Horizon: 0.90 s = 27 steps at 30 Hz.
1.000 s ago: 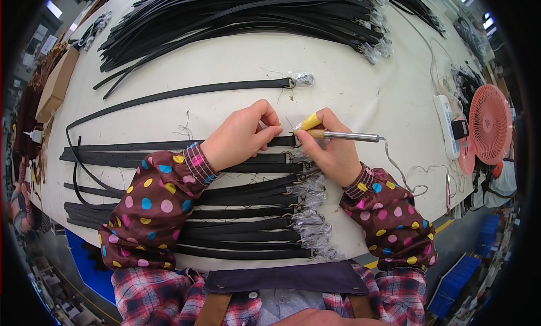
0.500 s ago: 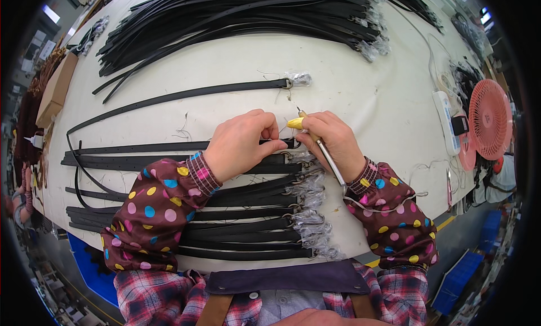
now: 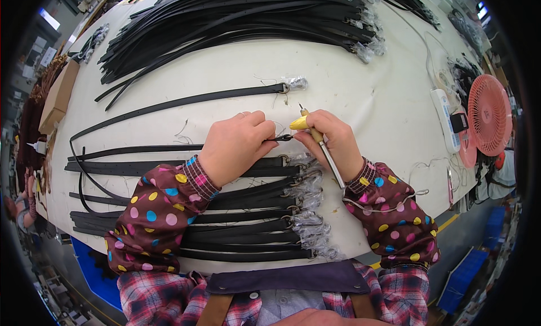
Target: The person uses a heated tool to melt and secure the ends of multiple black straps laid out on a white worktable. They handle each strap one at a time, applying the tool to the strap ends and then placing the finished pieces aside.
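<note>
My left hand (image 3: 234, 148) is closed in a pinch on a thin black strap (image 3: 283, 138), just short of its right end. That end is raised off the table and turned nearly edge-on. Close beside it, my right hand (image 3: 338, 142) grips a pen-shaped corded tool (image 3: 331, 163) like a soldering iron, with a fine tip pointing up and away. One right finger wears a yellow cover (image 3: 300, 123), and the right fingertips are at the strap's looped end; whether they pinch it is unclear. Below lie several black straps (image 3: 242, 216) in a row, their metal-ringed ends wrapped in clear plastic (image 3: 310, 227).
Another strap (image 3: 186, 101) lies curved across the white table (image 3: 360, 106) beyond my hands. A large heap of black straps (image 3: 242, 30) fills the far side. At right are a white power strip (image 3: 445, 120) and a pink fan (image 3: 489, 116); a cardboard box (image 3: 59, 97) stands left.
The strap's right end has been lifted and turned from lying flat to edge-on. My right hand has shifted slightly, still holding the corded tool.
</note>
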Each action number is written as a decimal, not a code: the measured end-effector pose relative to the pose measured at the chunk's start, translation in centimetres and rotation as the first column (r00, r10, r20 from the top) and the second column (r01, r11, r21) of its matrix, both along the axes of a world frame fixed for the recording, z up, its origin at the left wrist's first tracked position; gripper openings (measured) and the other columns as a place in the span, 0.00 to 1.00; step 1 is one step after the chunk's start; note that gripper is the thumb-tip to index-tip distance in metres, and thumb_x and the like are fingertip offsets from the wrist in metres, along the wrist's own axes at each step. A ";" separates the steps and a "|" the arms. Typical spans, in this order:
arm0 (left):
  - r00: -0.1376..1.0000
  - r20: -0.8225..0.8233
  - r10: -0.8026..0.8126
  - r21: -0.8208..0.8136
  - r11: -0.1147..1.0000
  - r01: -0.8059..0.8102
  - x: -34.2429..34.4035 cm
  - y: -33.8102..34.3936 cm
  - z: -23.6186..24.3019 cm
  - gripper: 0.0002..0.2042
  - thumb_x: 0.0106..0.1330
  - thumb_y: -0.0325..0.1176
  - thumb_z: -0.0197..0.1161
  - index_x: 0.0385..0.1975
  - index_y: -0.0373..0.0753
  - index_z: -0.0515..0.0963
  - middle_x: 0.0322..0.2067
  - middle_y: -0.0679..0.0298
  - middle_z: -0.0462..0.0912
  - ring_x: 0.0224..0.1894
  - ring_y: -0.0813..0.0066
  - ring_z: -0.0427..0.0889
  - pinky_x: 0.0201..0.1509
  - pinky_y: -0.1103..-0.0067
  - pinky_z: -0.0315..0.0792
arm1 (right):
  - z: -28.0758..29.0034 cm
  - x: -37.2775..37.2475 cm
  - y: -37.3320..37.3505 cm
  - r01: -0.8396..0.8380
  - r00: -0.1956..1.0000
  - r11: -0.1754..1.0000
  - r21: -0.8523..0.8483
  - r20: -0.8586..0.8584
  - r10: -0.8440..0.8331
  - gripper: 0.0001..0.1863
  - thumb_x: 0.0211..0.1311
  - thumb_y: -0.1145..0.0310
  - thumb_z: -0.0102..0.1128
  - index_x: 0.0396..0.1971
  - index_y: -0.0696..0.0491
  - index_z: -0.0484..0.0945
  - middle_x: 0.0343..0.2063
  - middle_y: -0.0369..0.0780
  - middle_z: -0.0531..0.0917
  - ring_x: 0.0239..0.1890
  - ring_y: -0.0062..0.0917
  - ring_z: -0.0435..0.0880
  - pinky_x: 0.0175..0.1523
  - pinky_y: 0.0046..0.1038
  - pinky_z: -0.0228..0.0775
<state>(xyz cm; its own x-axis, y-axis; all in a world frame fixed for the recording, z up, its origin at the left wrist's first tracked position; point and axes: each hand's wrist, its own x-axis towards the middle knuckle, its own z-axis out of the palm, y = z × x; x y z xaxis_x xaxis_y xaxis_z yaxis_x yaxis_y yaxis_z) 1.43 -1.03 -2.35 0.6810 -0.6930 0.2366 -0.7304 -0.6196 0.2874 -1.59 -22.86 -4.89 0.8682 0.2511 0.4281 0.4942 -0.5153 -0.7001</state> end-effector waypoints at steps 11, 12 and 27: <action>0.894 -0.448 -0.015 -0.158 0.986 -0.062 0.2 0.2 -0.9 0.13 0.55 0.29 0.71 0.38 0.39 0.76 0.27 0.65 0.77 0.23 0.75 0.75 0.29 0.79 0.71 | -0.2 -0.5 -1.0 -0.080 0.988 0.997 -0.013 -0.131 0.078 0.11 0.58 0.79 0.62 0.41 0.56 0.76 0.33 0.41 0.79 0.35 0.28 0.79 0.43 0.25 0.71; 0.878 -0.478 -0.010 -0.157 0.985 -0.074 0.1 -0.1 -0.7 0.13 0.55 0.29 0.71 0.38 0.39 0.76 0.27 0.65 0.77 0.23 0.75 0.75 0.29 0.80 0.71 | -0.3 -0.5 -1.0 -0.070 0.985 0.997 0.016 -0.156 0.072 0.10 0.60 0.78 0.61 0.42 0.56 0.76 0.33 0.40 0.80 0.35 0.26 0.79 0.43 0.24 0.71; 0.748 -0.664 -0.010 -0.245 0.947 -0.205 0.2 -0.7 -0.6 0.05 0.64 0.27 0.63 0.34 0.36 0.74 0.24 0.64 0.80 0.24 0.81 0.78 0.25 0.83 0.71 | -0.9 -0.9 -0.5 -0.132 0.955 0.942 0.307 -0.214 0.203 0.13 0.69 0.67 0.57 0.46 0.61 0.77 0.36 0.35 0.82 0.39 0.15 0.77 0.45 0.19 0.69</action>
